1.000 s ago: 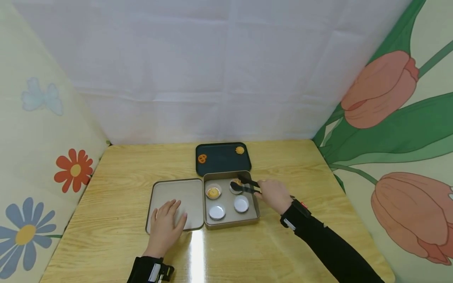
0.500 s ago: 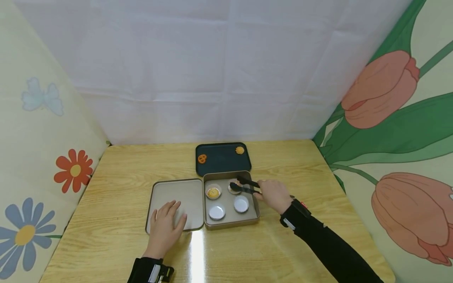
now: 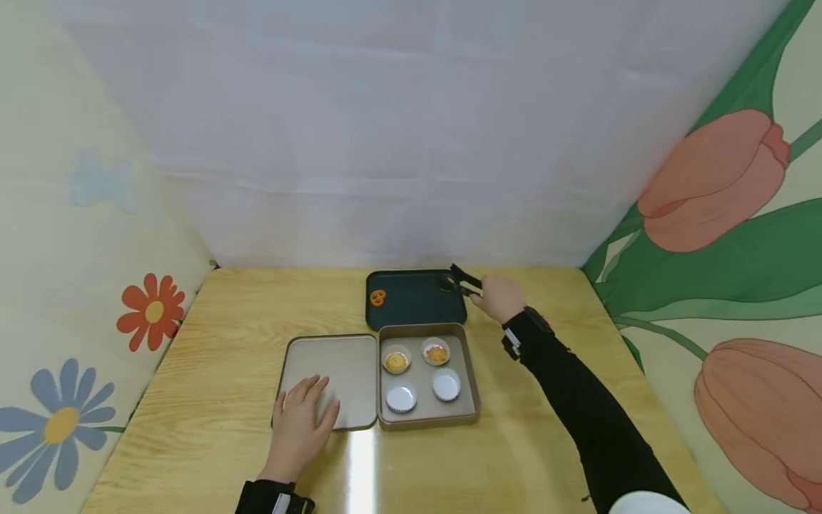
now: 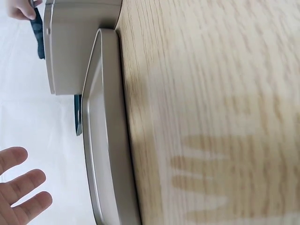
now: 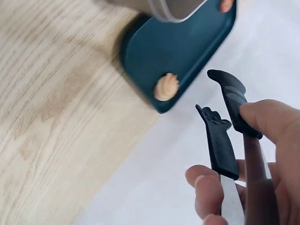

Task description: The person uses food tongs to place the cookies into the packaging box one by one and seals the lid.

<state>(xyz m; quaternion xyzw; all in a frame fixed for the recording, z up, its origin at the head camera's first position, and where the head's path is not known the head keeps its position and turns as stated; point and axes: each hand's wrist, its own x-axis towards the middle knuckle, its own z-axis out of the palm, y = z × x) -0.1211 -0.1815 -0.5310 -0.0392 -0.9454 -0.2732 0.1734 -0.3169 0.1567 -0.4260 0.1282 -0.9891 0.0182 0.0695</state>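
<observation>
My right hand (image 3: 503,296) holds a pair of tongs (image 3: 467,277) with dark tips above the right end of a dark blue-green tray (image 3: 414,303). In the right wrist view the tongs' tips stand apart with nothing between them, and a swirled cookie (image 5: 167,87) lies on the tray close by. A pretzel-shaped piece (image 3: 377,298) sits at the tray's left. Two white cups in the metal tin (image 3: 427,421) hold a yellow treat (image 3: 395,362) and an orange-yellow one (image 3: 437,353). My left hand (image 3: 300,428), fingers spread, is over the near left of the flat lid (image 3: 340,360).
Two more white fluted cups, one on the left (image 3: 401,397) and one on the right (image 3: 446,384), sit in the tin's front half. Lid and tin stand side by side on the wooden table (image 3: 257,307), with the tray behind the tin. A white cloth (image 3: 411,143) hangs behind.
My right hand has carried the tongs from the tin's back right cup up to the tray, leaving the orange-yellow treat in that cup. The head view has shifted slightly; my left hand stays put.
</observation>
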